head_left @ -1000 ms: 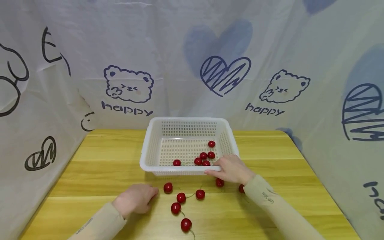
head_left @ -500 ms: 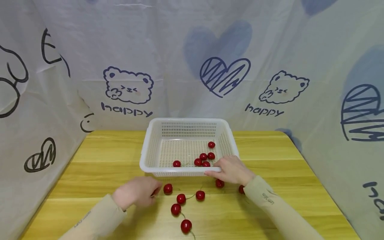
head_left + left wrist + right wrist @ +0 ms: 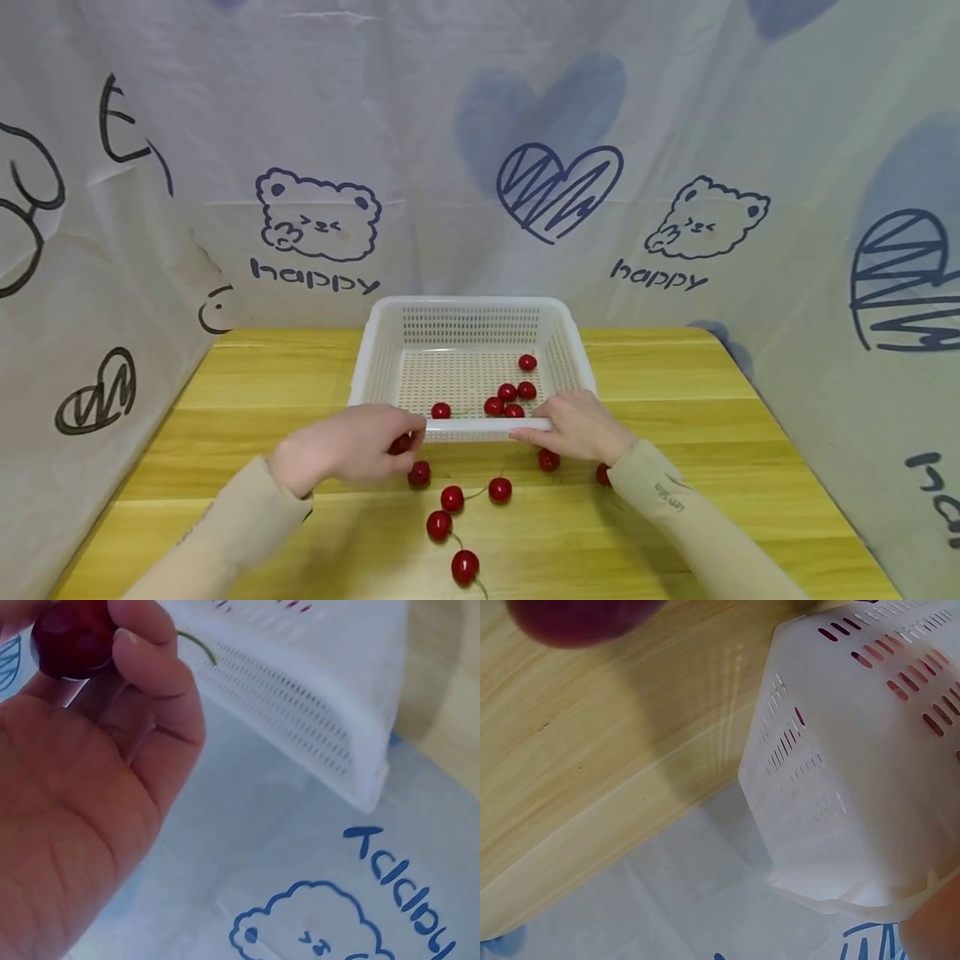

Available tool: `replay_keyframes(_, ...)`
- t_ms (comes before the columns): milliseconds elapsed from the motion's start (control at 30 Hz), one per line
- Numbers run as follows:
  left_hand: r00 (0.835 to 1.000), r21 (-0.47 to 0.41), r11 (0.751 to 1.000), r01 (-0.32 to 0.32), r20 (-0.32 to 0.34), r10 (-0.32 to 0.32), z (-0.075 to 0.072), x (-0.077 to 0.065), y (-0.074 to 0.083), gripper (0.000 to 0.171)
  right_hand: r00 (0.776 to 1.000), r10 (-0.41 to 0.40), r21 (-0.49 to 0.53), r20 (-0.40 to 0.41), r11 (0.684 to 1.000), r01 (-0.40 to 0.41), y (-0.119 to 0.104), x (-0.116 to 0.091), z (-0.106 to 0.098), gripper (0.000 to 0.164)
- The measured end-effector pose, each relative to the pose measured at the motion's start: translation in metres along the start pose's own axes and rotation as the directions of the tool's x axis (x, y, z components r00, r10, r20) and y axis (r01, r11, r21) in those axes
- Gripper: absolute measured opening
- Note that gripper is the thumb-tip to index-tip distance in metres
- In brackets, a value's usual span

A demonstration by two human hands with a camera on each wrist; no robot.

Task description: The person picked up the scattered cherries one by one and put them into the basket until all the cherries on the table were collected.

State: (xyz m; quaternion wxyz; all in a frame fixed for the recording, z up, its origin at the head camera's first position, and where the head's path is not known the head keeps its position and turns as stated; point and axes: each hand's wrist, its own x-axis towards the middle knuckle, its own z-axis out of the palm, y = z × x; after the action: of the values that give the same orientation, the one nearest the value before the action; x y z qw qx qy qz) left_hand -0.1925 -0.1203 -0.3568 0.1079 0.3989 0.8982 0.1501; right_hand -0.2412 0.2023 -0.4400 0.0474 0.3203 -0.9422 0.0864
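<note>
My left hand (image 3: 356, 446) pinches a dark red cherry (image 3: 73, 639) between thumb and fingers, its green stem sticking out past them in the left wrist view. That hand is at the front left corner of a white plastic basket (image 3: 480, 425), overlapping its rim. My right hand (image 3: 581, 425) grips the basket's front rim near the right corner, thumb outside and fingers over the edge. Inside the basket lie several cherries, most of them grouped toward the right, such as one cherry (image 3: 527, 362) farther back and a lone cherry (image 3: 441, 411) at the left.
Several stemmed cherries lie on the wooden table (image 3: 675, 517) in front of the basket, including a near cherry (image 3: 465, 567) and a cherry (image 3: 549, 459) below my right hand. A cherry (image 3: 603, 475) is partly behind the right sleeve. Printed white cloth (image 3: 450, 250) hangs behind and beside the table.
My left hand has risen from the table left of the loose cherries to the basket's front left corner, a cherry now showing in its fingers. The right hand keeps its place on the rim.
</note>
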Motion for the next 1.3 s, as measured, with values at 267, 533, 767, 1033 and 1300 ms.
replay_keyframes(267, 0.967, 0.040, 0.995, -0.090, -0.235, 0.097, -0.013, 0.015, -0.002, 0.015, 1.000, 0.007, 0.014, -0.002, 1.000, -0.007, -0.001, 0.000, -0.001, 0.053)
replay_keyframes(533, 0.916, 0.108, 0.993, -0.043, -0.394, 0.082, -0.006, 0.031, -0.019, 0.005, 1.000, 0.006, 0.008, -0.013, 1.000, -0.006, 0.000, 0.001, -0.001, 0.054)
replay_keyframes(767, 0.863, 0.194, 0.981, -0.013, -0.493, 0.109, 0.013, 0.044, -0.045, 0.015, 1.000, 0.006, 0.012, 0.007, 1.000, -0.006, -0.001, 0.000, -0.001, 0.053)
replay_keyframes(1033, 0.837, 0.270, 0.961, 0.065, -0.538, 0.095, 0.032, 0.054, -0.066, 0.014, 1.000, 0.008, 0.020, 0.007, 1.000, -0.008, -0.002, 0.000, -0.001, 0.052)
replay_keyframes(1300, 0.830, 0.154, 0.978, 0.140, -0.556, -0.031, 0.044, 0.057, -0.076, 0.015, 1.000, 0.000, -0.001, -0.006, 1.000, 0.000, 0.000, 0.000, 0.001, 0.054)
